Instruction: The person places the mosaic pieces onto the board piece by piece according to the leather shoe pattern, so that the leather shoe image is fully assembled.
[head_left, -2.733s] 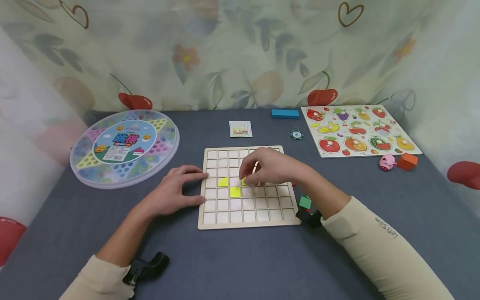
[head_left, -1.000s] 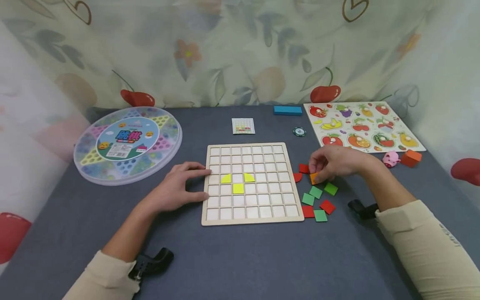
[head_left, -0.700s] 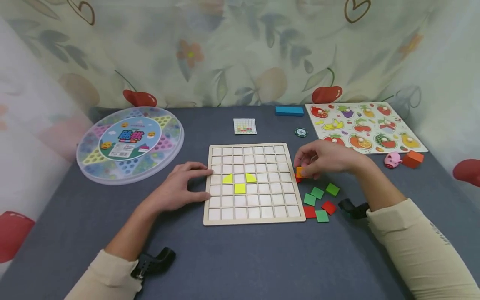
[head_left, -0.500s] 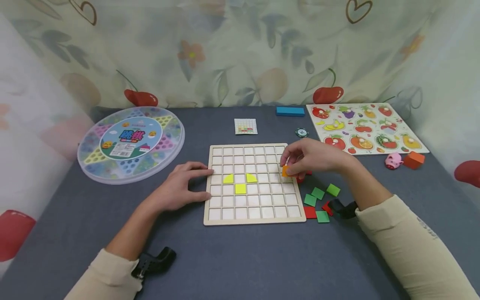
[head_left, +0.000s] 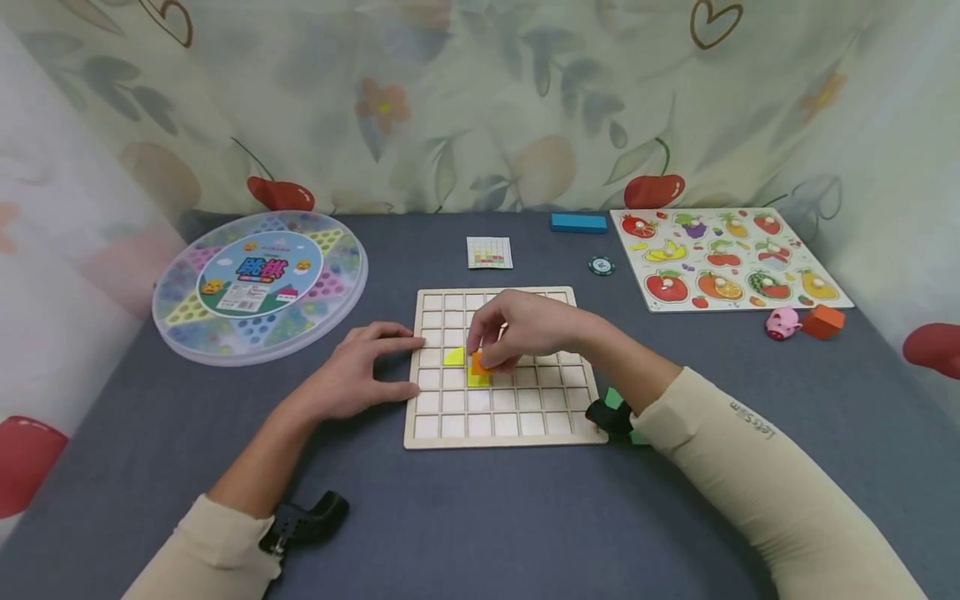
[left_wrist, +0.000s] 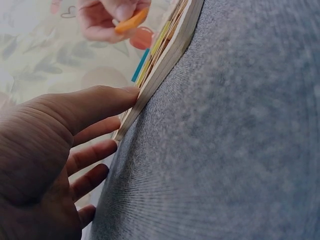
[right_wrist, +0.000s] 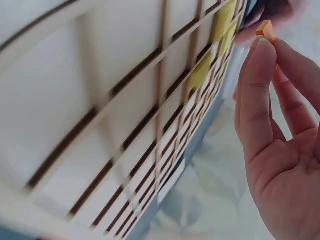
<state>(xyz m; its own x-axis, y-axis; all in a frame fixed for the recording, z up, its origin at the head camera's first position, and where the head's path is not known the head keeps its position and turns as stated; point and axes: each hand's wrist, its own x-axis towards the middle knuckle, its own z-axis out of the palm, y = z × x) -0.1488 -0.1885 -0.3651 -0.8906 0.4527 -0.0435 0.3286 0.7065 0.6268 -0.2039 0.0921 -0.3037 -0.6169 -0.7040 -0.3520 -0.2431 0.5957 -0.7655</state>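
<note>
My right hand (head_left: 532, 323) pinches a small orange tile (head_left: 477, 363) between thumb and fingertips, held over the wooden grid board (head_left: 517, 427). In the right wrist view the orange tile (right_wrist: 266, 30) stands clear of the board, above the thumb tip. Below it in the head view is a yellow square tile (head_left: 478, 380), with a yellow rounded-corner tile (head_left: 453, 357) up and to its left. Another yellow tile (right_wrist: 201, 72) shows in the right wrist view; my right hand hides it from the head view. My left hand (head_left: 356, 372) touches the board's left edge with thumb and forefinger, fingers extended.
Green tiles (head_left: 613, 398) lie right of the board, partly behind my right wrist strap. Farther back are a small pattern card (head_left: 490, 252), a chip (head_left: 601, 266), a blue block (head_left: 578, 222) and a fruit puzzle (head_left: 705, 293). A round game box (head_left: 258, 346) stands left.
My right hand has set down the second rounded-corner yellow tile, picked an orange tile from the pile at right and carried it left over the board. My left hand stays at the edge.
</note>
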